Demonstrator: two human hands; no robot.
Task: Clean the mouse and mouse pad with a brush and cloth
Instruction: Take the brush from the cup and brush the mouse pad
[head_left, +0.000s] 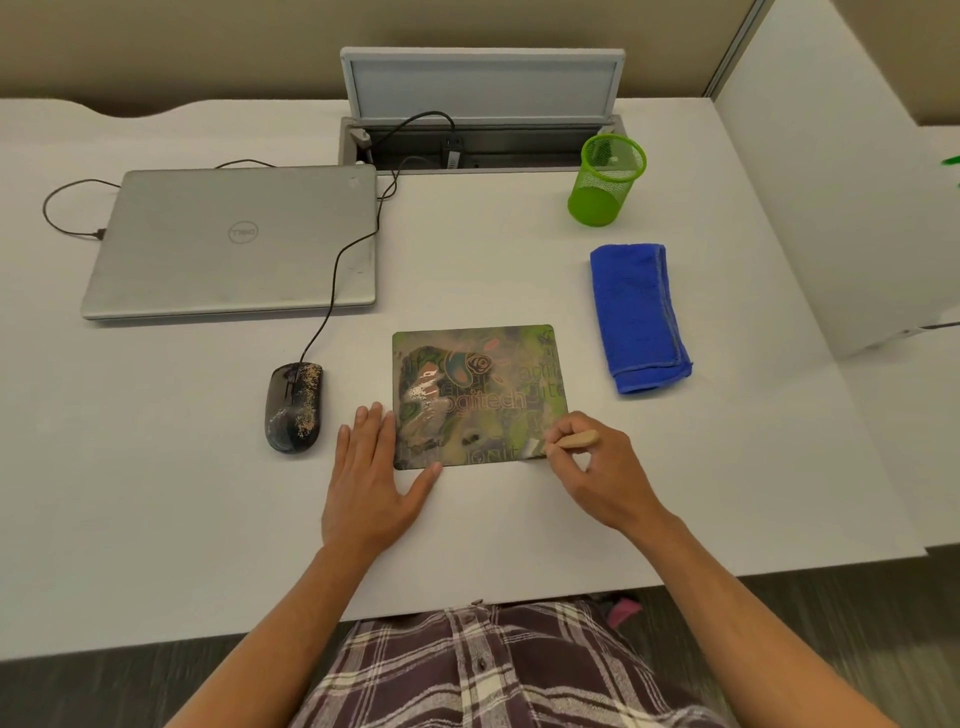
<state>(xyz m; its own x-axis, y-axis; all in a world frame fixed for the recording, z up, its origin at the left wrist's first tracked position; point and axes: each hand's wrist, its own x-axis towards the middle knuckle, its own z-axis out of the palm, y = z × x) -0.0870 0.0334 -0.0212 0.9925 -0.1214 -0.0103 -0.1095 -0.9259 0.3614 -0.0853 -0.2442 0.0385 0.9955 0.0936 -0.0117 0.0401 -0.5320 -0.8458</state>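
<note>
A green patterned mouse pad (478, 395) lies flat in the middle of the white desk (156, 467). My left hand (371, 473) rests flat on the desk at the pad's near left corner, thumb touching its front edge. My right hand (597, 467) grips a brush with a wooden handle (576, 440), its pale bristles touching the pad's near right corner. A dark, dust-speckled wired mouse (293, 406) sits left of the pad. A folded blue cloth (638, 317) lies to the right of the pad.
A closed silver laptop (228, 241) lies at the back left, with the mouse cable (332, 291) running past its right edge to an open cable tray (483, 148). A green mesh pen cup (605, 179) stands behind the cloth. A white partition (831, 208) bounds the right side.
</note>
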